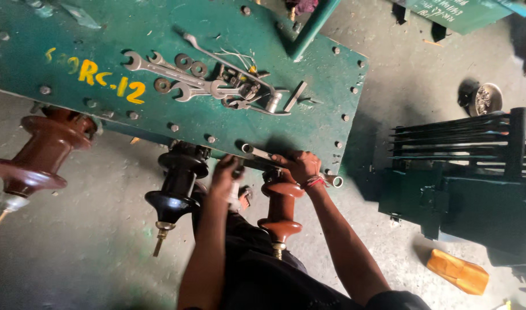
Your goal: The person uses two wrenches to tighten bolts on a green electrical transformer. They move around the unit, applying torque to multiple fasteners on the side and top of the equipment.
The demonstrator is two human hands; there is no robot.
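Right hand (300, 166): grip closed around a ring spanner (257, 153), its far ring just past the knuckles, its near ring poking out by the wrist.
Left hand (227, 175): fingers curled shut, pressed at the fitting just left of the spanner; what it pinches, I cannot tell.
Spanner's place: lying along the near edge of the green plate (228, 34), right above the middle brown insulator (281, 206).
Doing it well: I'd judge a steady, square seat on the fastener matters, left hand bracing so nothing spins.
Edges: the plate's lip sits directly under the right grip; the dark insulator (180, 183) crowds the left grip.
Open room: bare floor (91, 241) left of the grips; right of them, a black finned block (464, 166) stands well apart.
Spare tools (211, 80): heaped beyond the grips, mid-surface.
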